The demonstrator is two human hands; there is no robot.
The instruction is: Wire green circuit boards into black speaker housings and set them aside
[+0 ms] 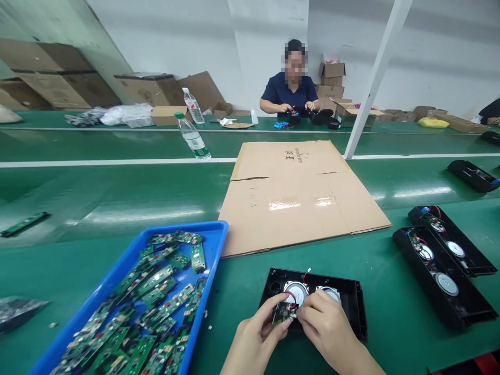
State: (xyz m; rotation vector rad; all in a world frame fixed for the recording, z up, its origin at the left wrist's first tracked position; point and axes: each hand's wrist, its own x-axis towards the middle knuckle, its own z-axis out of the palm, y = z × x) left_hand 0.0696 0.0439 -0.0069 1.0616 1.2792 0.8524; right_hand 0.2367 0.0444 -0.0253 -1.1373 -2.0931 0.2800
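Green worktop (pixel 238 284), near side: from my remote post I watch a circuit board (pixel 282 313) held above a black speaker case (pixel 351 304), both at the centre of this clock face. The case lies open side up, its long axis running from just past 9 o'clock to just past 3; the board's long axis is partly hidden by fingers. My left hand (pixel 261 328), coming in from 7 o'clock, pinches the board between thumb and fingers. My right hand (pixel 326 325), from 5 o'clock, has its fingertips drawn narrow at the board's edge by the red wire (pixel 291 296); what they grip, I cannot tell.

Two round, pale speakers (pixel 300 291) sit inside the hard plastic case. Toward 3 o'clock, two more open black cases (pixel 445 260) stand side by side, each showing two round speakers and slanting from 10 to 4. At 9 o'clock, a smooth blue tray (pixel 214 250) holds overlapping green boards (pixel 156 284), too jumbled for me to count; one loose board (pixel 25 224) lies beyond. One flat, creased cardboard sheet (pixel 297 200) spreads at 12, two clear plastic bottles (pixel 194 136) stand toward 11, and one co-worker (pixel 289 94) in a dark shirt sits past the cardboard.
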